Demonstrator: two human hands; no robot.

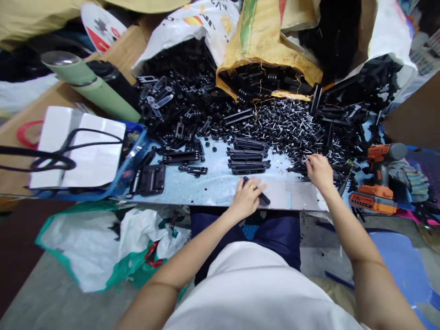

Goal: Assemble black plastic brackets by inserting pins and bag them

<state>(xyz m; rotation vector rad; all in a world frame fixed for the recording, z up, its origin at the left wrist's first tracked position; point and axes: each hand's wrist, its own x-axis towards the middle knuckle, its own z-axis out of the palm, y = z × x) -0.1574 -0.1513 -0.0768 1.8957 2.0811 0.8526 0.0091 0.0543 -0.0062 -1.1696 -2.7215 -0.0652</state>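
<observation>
1. I find the bar (264, 198) on the counter (206, 189), near its front edge, slanted roughly from ten to four o'clock.
2. Left hand (248, 198): fingers spread over the bar; I cannot tell whether they grip it.
3. Right hand (320, 171): fingers drawn together at the screws (287, 123); I cannot tell whether one is held.
4. From the left hand, I log stacked parts (249, 156) at twelve o'clock.
5. From the right hand, the drill (377, 179) lies at three o'clock.

Blk bar (264, 198) part-hidden under L grip (246, 199)
</observation>
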